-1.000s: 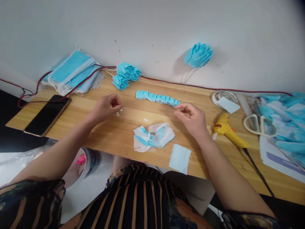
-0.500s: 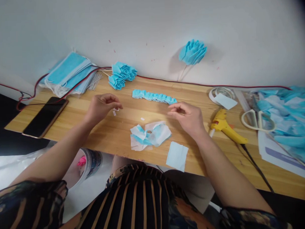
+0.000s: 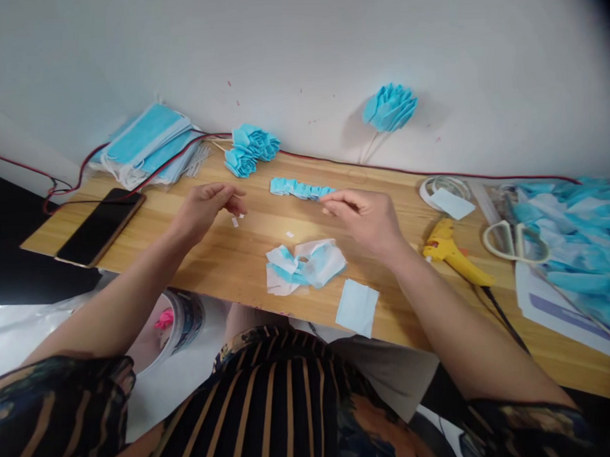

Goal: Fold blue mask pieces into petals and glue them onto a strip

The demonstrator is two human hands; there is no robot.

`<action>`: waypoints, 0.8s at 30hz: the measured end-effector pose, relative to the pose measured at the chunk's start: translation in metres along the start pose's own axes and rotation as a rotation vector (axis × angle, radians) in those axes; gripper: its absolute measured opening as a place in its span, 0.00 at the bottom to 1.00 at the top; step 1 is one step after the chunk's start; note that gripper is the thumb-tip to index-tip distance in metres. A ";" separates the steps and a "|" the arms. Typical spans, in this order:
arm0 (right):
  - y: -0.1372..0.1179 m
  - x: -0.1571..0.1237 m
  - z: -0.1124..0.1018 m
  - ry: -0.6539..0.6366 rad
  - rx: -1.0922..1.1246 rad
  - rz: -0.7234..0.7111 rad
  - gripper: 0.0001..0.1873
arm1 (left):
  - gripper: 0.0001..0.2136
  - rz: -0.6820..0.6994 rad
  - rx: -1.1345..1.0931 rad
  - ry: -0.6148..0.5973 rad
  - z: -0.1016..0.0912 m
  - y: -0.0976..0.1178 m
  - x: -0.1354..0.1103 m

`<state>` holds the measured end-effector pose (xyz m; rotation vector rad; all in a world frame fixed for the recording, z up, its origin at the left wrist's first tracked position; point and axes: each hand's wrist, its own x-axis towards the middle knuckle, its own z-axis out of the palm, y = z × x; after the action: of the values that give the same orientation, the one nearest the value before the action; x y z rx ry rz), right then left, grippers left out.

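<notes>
My left hand (image 3: 211,208) hovers over the left part of the table, fingers loosely bent and apart, with nothing seen in them. Small white scraps (image 3: 235,223) lie just below its fingertips. My right hand (image 3: 362,216) is closed in a pinch at the near side of a row of folded blue petals (image 3: 296,187). It covers the row's right end, and what its fingertips hold, if anything, is hidden. Nearer to me lie crumpled blue and white fabric pieces (image 3: 319,262) and a pale blue rectangular sheet (image 3: 358,306).
Blue fabric flowers (image 3: 255,147) lie at the back; another flower (image 3: 391,109) stands against the wall. Face masks (image 3: 149,137) and a phone (image 3: 101,225) are left. A yellow glue gun (image 3: 453,253), scissors (image 3: 503,238), tape roll (image 3: 428,194) and blue fabric pile (image 3: 580,235) are right.
My right hand has moved left and slightly away from me, over the right end of the petal row. My left hand's fingers have loosened. The whole view has shifted slightly.
</notes>
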<state>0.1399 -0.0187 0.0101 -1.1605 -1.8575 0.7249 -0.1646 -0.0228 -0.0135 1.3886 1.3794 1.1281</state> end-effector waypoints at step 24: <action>-0.042 0.077 0.088 -0.230 -0.233 -0.187 0.13 | 0.06 0.052 0.161 0.063 -0.028 0.005 -0.013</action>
<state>0.0261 0.0295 0.0244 -1.0622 -2.2582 0.5658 -0.1900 -0.0364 -0.0023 1.5217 1.5145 1.1232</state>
